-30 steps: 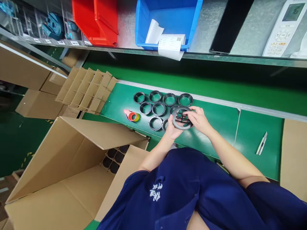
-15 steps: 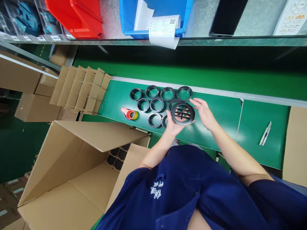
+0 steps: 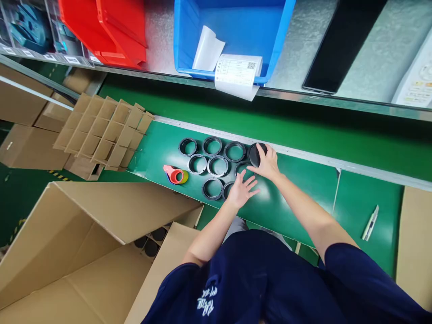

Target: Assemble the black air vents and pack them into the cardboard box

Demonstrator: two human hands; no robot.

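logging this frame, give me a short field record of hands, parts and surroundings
left hand: open, fingers spread over the black rings
right hand: on a black round part at the row's right end
surface: green bench
left of rings: red tape dispenser
lower left: open cardboard box
far right: utility knife
shelf: blue bin, red bin

Black rings (image 3: 218,165) lying on green table (image 3: 303,211); red bin (image 3: 111,27), blue bin (image 3: 236,31) sitting above; navy sleeve (image 3: 364,283) showing.

Black round grille (image 3: 255,154) tilted on edge (far-right of black rings (image 3: 216,164)).
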